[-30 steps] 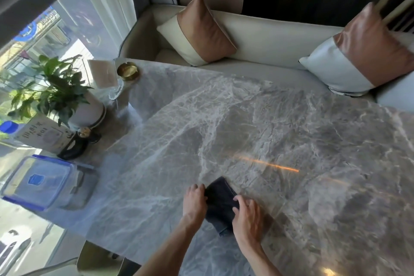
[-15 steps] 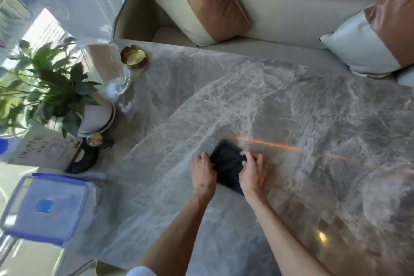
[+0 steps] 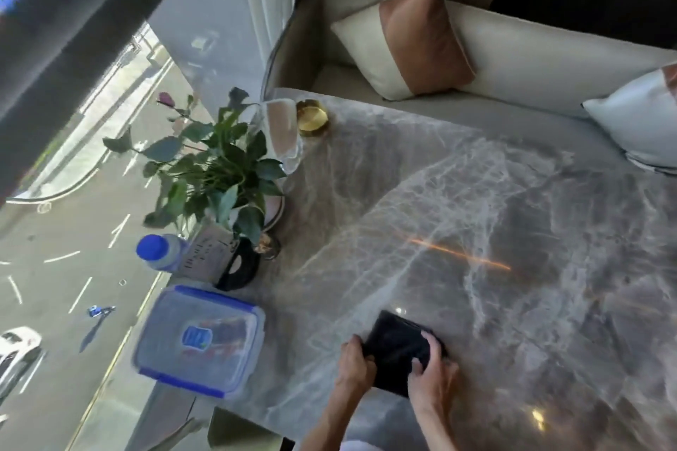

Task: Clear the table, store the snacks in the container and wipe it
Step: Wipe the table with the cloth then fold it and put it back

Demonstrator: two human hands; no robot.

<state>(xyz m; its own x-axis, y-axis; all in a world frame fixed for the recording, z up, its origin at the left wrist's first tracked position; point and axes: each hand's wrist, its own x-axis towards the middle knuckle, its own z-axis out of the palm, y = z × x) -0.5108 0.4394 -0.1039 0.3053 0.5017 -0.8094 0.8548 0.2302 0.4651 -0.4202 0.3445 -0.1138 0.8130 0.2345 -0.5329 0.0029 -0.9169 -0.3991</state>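
A folded dark cloth (image 3: 397, 350) lies on the grey marble table (image 3: 476, 216) near its front edge. My left hand (image 3: 353, 364) grips the cloth's left edge with curled fingers. My right hand (image 3: 430, 373) grips the right side, fingers bent over the top. To the left stands a clear plastic container (image 3: 199, 339) with a blue-rimmed lid on it; coloured snack packets show faintly through the lid.
Along the table's left edge stand a potted plant (image 3: 219, 172), a blue-capped bottle (image 3: 159, 253), a white card (image 3: 208, 256), a black object (image 3: 240, 269), a glass tissue holder (image 3: 282, 132) and a gold dish (image 3: 312, 117). A cushioned bench (image 3: 513, 59) runs behind the table; a window is at left.
Both hands pushed the cloth away across the table, then drew it back toward the front edge. The camera swung left, bringing the container and window more into view.
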